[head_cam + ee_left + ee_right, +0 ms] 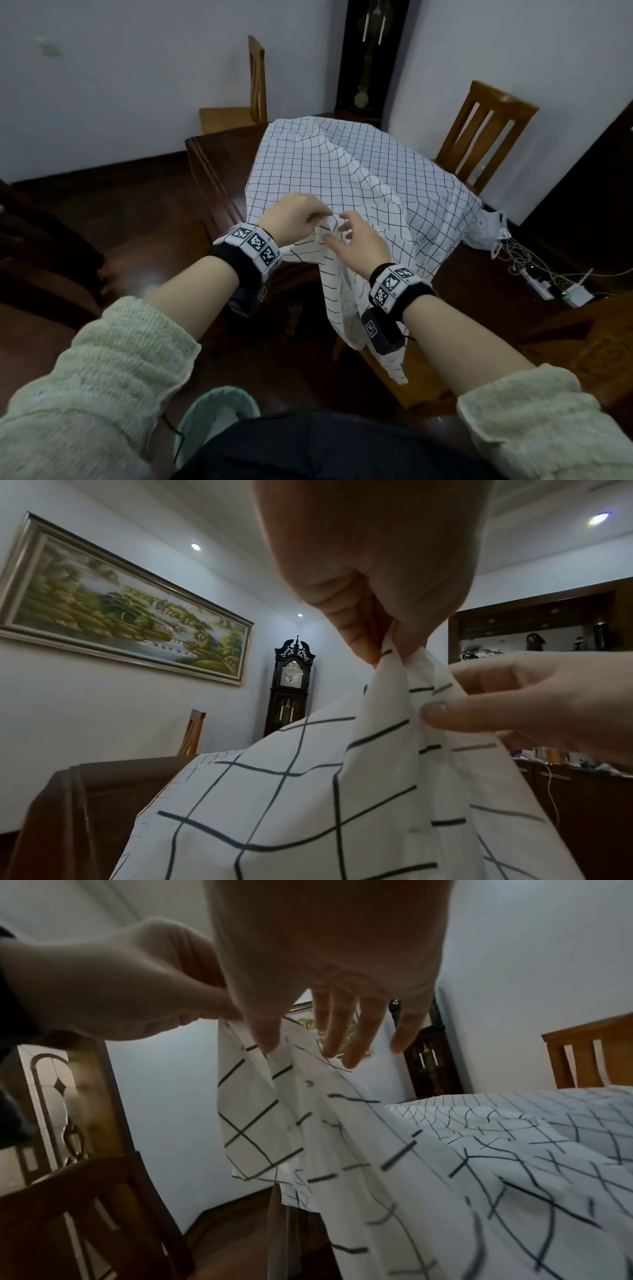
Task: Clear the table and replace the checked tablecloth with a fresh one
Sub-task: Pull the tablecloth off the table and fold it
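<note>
The white checked tablecloth (376, 164) lies bunched over the right part of the dark wooden table (212, 164), and its near end is lifted off the top and hangs down in front of me. My left hand (308, 214) pinches a raised fold of the cloth (291, 804) between thumb and fingertips (373, 642). My right hand (346, 233) is just beside it with its fingers (329, 1031) spread and straight. Its thumb (435, 711) touches the same fold of the cloth (479, 1150). The left strip of the table is bare.
Wooden chairs stand at the far side (255, 82), at the right (486, 137) and below the hanging cloth (411, 380); a dark one (41, 246) is at the left. A white plastic bag (486, 229), a power strip with cables (548, 284) and a green bin (212, 411) are nearby.
</note>
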Demonstrator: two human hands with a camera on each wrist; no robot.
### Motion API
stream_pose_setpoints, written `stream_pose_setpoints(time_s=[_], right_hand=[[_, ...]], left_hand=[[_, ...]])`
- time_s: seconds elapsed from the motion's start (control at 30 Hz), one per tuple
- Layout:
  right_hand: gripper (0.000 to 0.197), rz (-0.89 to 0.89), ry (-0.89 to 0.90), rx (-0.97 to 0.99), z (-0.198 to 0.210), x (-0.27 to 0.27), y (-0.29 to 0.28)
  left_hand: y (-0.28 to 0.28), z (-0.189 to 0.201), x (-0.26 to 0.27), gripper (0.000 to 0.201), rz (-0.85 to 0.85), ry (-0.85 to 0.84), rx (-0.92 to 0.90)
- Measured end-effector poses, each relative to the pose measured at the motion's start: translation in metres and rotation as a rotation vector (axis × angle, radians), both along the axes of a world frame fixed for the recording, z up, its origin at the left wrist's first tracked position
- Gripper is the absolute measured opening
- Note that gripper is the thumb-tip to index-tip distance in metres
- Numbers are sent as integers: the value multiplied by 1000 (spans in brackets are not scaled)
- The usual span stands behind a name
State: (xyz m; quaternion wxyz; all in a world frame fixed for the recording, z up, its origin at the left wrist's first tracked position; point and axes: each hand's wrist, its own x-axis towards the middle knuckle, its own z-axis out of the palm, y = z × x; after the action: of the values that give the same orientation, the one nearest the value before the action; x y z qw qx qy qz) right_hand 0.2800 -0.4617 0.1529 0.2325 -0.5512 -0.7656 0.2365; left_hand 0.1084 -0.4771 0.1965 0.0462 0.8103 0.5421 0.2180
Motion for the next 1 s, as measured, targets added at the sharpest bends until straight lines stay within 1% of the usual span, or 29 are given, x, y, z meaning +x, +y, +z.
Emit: stream_pose_setpoints(time_s=[0.07,0.1,0.17,0.27,0.37,0.53,0.73,0.8,0.87,0.9,0.97,1.0], right_hand=[[25,-20,-103,87,3,-5,-1],[17,-25,-129,114,4,-8,-2],[18,-38,-136,140,7,-11,-3],[22,-51,-80,135,9,-11,-3],[26,-74,-62,137,10,-10,-3],[21,-121,-90,171,6,-5,-3],[19,-198,-139,176,-3,14,1],[21,-207,-143,167,-6,18,0],[18,-194,-142,145,-6,19,-2],[24,-165,-145,128,-5,17,-4],[50,-75,-158,125,0,9,-8],[57,-30,-155,154,4,3,-10]], left_hand=[[-4,-3,-1,26,20,-16,-2],[-5,-5,-2,26,38,-24,-14],[-9,-10,-5,27,77,-55,-38],[-13,-18,-11,26,180,-77,-78],[-15,-25,-21,25,305,-42,-127],[-21,-27,-29,26,395,28,-128],[-26,-26,-36,26,459,70,-101],[-27,-24,-36,25,449,53,-68],[-27,-23,-34,24,399,28,-33],[-26,-21,-32,23,368,36,-22],[-24,-17,-25,22,305,83,-14],[-23,-14,-21,21,268,108,-10]])
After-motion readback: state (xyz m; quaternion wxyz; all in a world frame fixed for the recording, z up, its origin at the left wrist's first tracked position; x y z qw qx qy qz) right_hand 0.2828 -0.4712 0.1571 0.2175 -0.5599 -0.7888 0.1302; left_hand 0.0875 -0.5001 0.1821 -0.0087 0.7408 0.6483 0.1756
